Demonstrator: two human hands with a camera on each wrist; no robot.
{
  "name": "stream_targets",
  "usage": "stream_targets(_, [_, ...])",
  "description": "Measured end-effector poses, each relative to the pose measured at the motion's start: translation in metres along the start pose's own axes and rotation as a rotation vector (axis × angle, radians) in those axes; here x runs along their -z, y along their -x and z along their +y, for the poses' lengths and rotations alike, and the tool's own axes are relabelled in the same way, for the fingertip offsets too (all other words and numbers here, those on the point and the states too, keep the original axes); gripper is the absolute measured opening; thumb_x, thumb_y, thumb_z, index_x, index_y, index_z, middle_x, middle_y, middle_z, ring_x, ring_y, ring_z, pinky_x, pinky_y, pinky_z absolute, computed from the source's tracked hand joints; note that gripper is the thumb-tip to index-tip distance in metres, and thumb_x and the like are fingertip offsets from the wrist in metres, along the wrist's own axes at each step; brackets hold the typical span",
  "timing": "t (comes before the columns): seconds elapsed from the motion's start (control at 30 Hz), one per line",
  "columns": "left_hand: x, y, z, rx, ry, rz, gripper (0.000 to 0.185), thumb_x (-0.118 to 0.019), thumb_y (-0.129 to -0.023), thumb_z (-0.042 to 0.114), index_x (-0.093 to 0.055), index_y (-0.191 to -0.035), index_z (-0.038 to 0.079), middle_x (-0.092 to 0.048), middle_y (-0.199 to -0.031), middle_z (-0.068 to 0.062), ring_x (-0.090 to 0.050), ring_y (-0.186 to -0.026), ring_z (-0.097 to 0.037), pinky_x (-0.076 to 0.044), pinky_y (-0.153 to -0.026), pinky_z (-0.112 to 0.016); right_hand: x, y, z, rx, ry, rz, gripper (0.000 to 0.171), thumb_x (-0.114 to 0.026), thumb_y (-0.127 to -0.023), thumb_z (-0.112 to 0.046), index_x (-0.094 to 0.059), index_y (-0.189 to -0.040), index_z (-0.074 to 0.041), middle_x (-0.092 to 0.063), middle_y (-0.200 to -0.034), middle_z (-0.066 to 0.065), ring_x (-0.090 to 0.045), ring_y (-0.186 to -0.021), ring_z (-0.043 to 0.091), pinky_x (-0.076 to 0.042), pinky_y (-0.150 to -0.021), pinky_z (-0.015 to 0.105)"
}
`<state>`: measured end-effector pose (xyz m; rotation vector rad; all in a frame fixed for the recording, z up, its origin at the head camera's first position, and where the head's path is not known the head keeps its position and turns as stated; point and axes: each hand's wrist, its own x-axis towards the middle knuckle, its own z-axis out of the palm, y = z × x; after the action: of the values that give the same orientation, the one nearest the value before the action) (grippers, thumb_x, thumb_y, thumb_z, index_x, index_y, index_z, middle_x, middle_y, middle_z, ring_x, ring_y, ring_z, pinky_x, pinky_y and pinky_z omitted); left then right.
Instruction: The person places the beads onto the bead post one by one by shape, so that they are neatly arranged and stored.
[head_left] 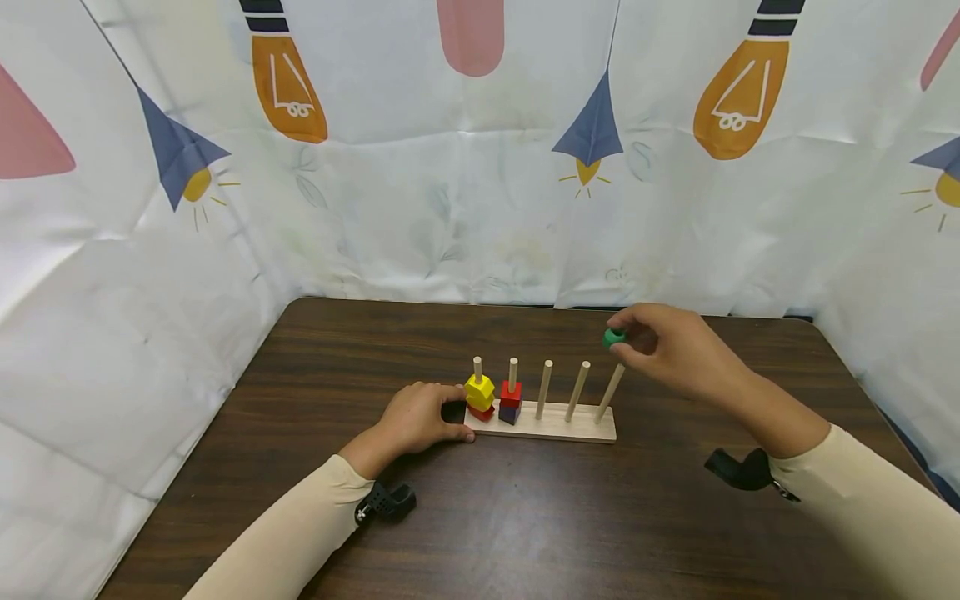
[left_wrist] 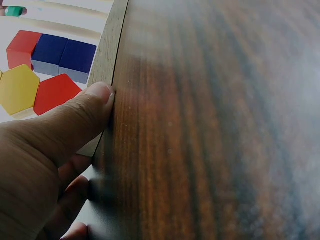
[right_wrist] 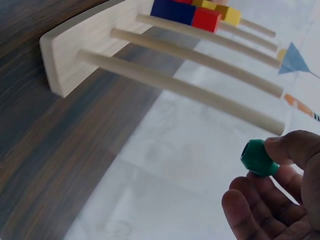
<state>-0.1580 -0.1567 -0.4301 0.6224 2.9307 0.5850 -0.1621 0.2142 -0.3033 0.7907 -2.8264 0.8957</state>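
A wooden peg board (head_left: 555,429) with several upright pegs stands on the table. My left hand (head_left: 420,417) grips its left end, the thumb along the front edge in the left wrist view. On the leftmost peg, yellow blocks (head_left: 478,389) sit above a red block (left_wrist: 56,93). The second peg bears a red block (head_left: 511,393) over two dark blue blocks (left_wrist: 50,52). Between thumb and fingertips, my right hand (head_left: 678,350) pinches a green faceted bead (right_wrist: 257,159). The bead is close above the tip of the bare rightmost peg (right_wrist: 185,90).
The dark wooden table (head_left: 570,525) extends around the board. Behind and beside it hangs a white cloth (head_left: 480,217) printed with lamps. A black strap mount (head_left: 386,502) sits on the left wrist, another mount (head_left: 738,468) on the right.
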Motion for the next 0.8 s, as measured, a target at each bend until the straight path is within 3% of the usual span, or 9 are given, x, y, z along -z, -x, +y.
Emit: stream_targets(0.8, [-0.002, 0.0, -0.003, -0.01, -0.001, 0.011, 0.062, -0.09, -0.075, 0.049, -0.074, -0.127, 0.018, -0.073, -0.123, -0.006, -0.069, -0.108, -0.03, -0.053, -0.088, -0.051, -0.026, -0.012, -0.034, 0.145, -0.075, 0.01, 0.027, -0.078, -0.092, -0.01, -0.069, -0.118, -0.012, -0.07, -0.103, -0.006, -0.068, -0.084, 0.007, -0.057, -0.068, 0.03])
